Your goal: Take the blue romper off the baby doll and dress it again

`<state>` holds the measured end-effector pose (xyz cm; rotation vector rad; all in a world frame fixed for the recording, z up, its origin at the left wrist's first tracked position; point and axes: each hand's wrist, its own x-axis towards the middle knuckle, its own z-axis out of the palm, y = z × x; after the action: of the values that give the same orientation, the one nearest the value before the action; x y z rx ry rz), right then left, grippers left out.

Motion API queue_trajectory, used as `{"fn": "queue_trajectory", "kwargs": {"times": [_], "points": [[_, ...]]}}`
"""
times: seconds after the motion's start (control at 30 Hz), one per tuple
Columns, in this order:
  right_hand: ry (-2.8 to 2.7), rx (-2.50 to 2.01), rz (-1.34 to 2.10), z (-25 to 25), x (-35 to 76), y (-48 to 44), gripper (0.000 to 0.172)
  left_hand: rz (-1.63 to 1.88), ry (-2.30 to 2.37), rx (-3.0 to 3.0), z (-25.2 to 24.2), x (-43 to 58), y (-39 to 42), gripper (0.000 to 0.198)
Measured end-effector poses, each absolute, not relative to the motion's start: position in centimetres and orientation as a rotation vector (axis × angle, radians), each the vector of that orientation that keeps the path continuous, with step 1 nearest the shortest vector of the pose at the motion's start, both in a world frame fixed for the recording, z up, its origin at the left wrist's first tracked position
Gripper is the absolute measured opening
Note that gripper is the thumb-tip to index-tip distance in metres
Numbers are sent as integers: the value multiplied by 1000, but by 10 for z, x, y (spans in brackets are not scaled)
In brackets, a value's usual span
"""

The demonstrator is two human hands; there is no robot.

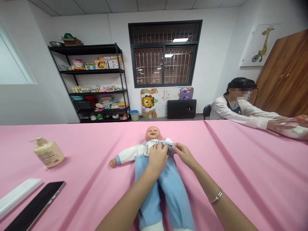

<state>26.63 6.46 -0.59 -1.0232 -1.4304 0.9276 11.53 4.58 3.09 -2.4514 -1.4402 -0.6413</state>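
A baby doll (153, 132) lies on its back on the pink-covered table, head away from me. It wears a white and blue top (131, 153) and fluffy light-blue trousers (172, 183). My left hand (158, 157) rests on the doll's chest, its fingers bent and closed on the front of the top. Beside it, my right hand (184, 154) pinches the blue edge of the top near the doll's other arm. That arm is mostly hidden behind my hands and the cloth. The doll's arm on the left lies stretched out sideways.
A pump bottle (49, 153), a white flat case (20, 194) and a black phone (36, 205) lie on the left of the pink tablecloth (96, 141). At the right sits another person (231, 107), arms on the table. Behind stands a black shelf rack (89, 72).
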Motion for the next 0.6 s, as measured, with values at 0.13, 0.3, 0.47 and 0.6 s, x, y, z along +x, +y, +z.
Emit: {"fn": "queue_trajectory", "kwargs": {"times": [0.13,0.3,0.47,0.6], "points": [[-1380,-1027,983,-8,268,64,35,-586,-1400,-2369,25,123,44,28],[-1354,-1060,975,-5,269,62,31,-614,-1464,-2346,19,126,46,27],[-1252,-1363,787,-13,279,77,25,-718,-1307,-2381,12,126,44,40],[-1385,-1628,638,-13,287,103,19,-735,-1205,-2398,8,129,38,38]]}}
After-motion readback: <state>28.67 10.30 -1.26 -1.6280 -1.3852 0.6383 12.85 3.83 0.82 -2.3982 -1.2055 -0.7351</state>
